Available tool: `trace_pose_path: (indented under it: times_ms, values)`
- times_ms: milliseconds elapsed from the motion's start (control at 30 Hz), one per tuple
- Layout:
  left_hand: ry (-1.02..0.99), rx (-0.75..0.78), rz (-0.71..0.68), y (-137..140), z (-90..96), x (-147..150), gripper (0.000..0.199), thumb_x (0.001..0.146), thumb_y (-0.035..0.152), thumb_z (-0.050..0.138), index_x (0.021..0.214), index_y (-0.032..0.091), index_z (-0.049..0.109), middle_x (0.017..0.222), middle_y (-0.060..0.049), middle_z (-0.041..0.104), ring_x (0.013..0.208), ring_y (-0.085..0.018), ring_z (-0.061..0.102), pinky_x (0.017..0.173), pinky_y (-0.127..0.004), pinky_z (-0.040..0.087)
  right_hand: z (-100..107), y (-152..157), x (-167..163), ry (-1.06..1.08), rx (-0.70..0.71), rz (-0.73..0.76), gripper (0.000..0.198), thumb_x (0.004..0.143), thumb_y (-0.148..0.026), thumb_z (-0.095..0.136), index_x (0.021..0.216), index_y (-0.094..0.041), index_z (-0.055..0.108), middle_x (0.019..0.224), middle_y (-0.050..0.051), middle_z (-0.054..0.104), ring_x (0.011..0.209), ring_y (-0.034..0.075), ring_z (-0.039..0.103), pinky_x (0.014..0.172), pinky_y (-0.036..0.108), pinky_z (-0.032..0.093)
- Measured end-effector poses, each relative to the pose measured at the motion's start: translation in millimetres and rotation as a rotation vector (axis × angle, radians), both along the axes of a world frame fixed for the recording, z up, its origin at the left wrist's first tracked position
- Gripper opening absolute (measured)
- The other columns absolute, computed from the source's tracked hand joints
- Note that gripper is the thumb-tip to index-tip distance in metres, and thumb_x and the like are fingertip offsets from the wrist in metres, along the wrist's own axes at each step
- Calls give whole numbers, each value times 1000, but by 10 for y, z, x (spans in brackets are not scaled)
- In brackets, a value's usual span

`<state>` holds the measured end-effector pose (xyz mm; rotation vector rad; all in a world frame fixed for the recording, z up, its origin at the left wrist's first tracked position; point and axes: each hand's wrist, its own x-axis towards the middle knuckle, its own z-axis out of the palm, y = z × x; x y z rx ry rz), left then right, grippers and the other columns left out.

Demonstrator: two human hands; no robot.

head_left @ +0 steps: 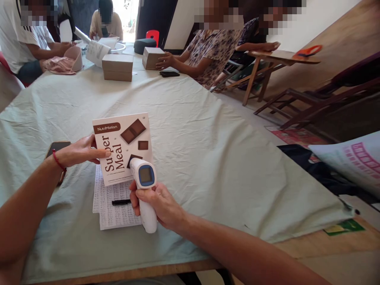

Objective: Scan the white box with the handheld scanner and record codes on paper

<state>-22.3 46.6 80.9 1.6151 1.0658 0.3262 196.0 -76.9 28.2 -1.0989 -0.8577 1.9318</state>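
My left hand [83,151] grips the left edge of a white and brown box [118,138] marked "NutriMotion Super Meal", with the thumb on its front. The box is held up, its printed face toward me. In my right hand [157,202] is a white infrared thermometer [147,217] with a blue-rimmed screen, its fingers wrapped round the handle. The thermometer's front end points at the lower right part of the box; I cannot tell if they touch. Below lie handwritten sheets [109,219] with a black pen [121,202] on them. A phone [63,145] lies partly behind my left wrist.
A pale green cloth [202,166] covers the table. Toward the far end stand two cardboard boxes [118,68], a dark phone [169,74] and a white lamp [97,51]. Several people sit around; one person's hands [166,60] touch a box. A wooden chair [297,103] is at right.
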Motion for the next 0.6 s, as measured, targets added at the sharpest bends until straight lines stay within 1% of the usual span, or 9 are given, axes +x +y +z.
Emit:
trace_pose_path:
  times_ms: [100,233,333,467,600]
  values:
    - [8,3,11,-4,5,1,62,74,48,74,126,20,55,124,-12,65,110,-31,64,82,-39,59,-14,-3,-12,13,3,-7,25,59,-33,64,78,-18,55,56,-4,59,44,9,51,45,22,40]
    - [12,-4,19,-7,10,-3,65,74,48,74,129,21,53,126,-12,64,111,-30,64,84,-40,58,-24,10,-3,12,33,13,20,61,-31,63,73,-18,54,55,-4,58,44,10,51,45,23,41]
    - [19,-2,22,-18,23,2,65,74,49,74,129,21,53,126,-12,64,112,-30,63,84,-39,58,-32,10,4,18,24,14,19,61,-29,63,74,-18,54,55,-4,58,45,10,52,46,23,41]
    - [25,7,16,-20,25,-3,66,75,50,73,130,20,53,126,-12,64,111,-29,63,81,-36,58,-17,-13,10,98,19,2,25,62,-30,67,81,-17,57,59,-4,60,47,10,54,49,23,43]
    - [16,14,-30,6,17,-29,67,77,50,72,134,21,51,127,-11,64,110,-29,63,81,-35,58,71,-48,20,184,14,-20,26,63,-29,71,81,-18,56,57,-5,57,47,9,52,51,24,48]
